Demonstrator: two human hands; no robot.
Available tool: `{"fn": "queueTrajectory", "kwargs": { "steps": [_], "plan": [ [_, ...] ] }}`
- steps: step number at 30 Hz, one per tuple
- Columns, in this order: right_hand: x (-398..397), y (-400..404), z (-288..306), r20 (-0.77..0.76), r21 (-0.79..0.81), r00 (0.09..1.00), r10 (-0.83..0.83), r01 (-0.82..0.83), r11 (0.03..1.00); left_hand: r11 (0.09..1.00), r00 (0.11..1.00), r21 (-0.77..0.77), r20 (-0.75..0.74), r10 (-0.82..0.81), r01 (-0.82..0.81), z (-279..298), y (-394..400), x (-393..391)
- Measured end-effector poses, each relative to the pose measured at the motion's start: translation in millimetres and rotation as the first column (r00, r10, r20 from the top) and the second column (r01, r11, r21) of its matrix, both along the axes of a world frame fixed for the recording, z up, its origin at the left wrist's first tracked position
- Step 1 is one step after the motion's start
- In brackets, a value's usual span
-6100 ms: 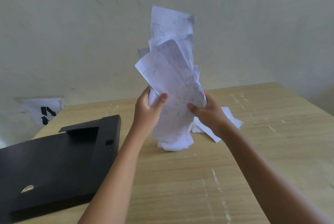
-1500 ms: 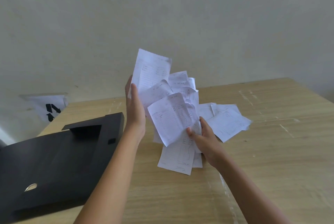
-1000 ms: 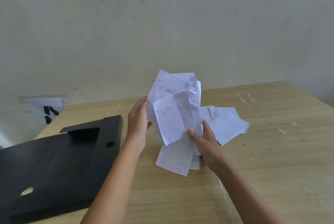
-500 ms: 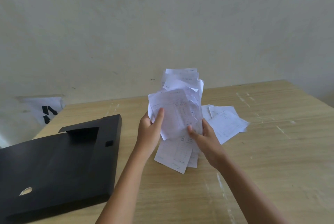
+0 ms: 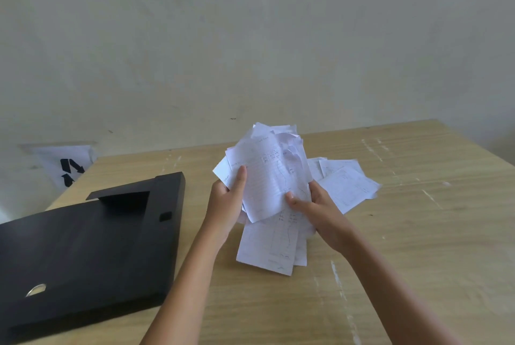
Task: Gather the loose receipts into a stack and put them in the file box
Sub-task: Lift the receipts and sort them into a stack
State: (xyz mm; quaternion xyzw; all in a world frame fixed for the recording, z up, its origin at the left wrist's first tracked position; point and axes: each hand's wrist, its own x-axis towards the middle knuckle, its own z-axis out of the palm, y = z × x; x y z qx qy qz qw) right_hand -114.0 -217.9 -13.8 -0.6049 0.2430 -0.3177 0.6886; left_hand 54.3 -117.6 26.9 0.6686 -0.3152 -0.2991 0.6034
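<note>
A ragged bundle of white receipts point(image 5: 269, 174) stands upright over the middle of the wooden table point(image 5: 418, 233), its sheets uneven and crumpled at the top. My left hand point(image 5: 227, 201) grips the bundle's left edge, thumb on the front sheet. My right hand point(image 5: 315, 206) pinches its right lower edge. Long receipts point(image 5: 267, 247) hang from the bundle down onto the table. More loose receipts point(image 5: 345, 183) lie flat behind my right hand. The black file box point(image 5: 83, 244) lies closed and flat at the left, a metal ring on its near face.
A pale wall rises right behind the table's far edge. A white sheet with black arrows point(image 5: 68, 167) leans against the wall beyond the table's left corner. Bare wood extends to the right and in front of my arms.
The bundle was held high and fanned out, then came down. My left hand shifted from the bundle's back to gripping its left edge, pressing the sheets closer together.
</note>
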Motion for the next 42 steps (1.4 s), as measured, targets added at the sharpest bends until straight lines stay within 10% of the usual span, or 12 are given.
{"fn": "queueTrajectory", "kwargs": {
  "steps": [8, 23, 32, 42],
  "plan": [
    [-8.0, -11.5, 33.5, -0.035, -0.143, 0.998, -0.052, 0.047, 0.989, 0.979, 0.95, -0.197, 0.31, 0.018, 0.046, 11.2, 4.5, 4.6],
    [-0.3, 2.9, 74.1, 0.026, -0.356, 0.96, -0.279, 0.27, 0.895, 0.918, 0.959, -0.395, 0.271, 0.087, 0.028, 29.7, 1.7, -4.0],
    [6.7, 6.7, 35.8, -0.088, -0.26, 0.973, -0.212, 0.183, 0.948, 0.99, 0.974, -0.14, 0.229, -0.003, 0.036, -8.1, 5.4, 6.3],
    [8.2, 8.0, 88.0, 0.019, -0.394, 0.958, -0.286, 0.27, 0.879, 0.925, 0.984, -0.378, 0.175, 0.034, 0.035, 25.3, 9.3, 0.6]
  ]
}}
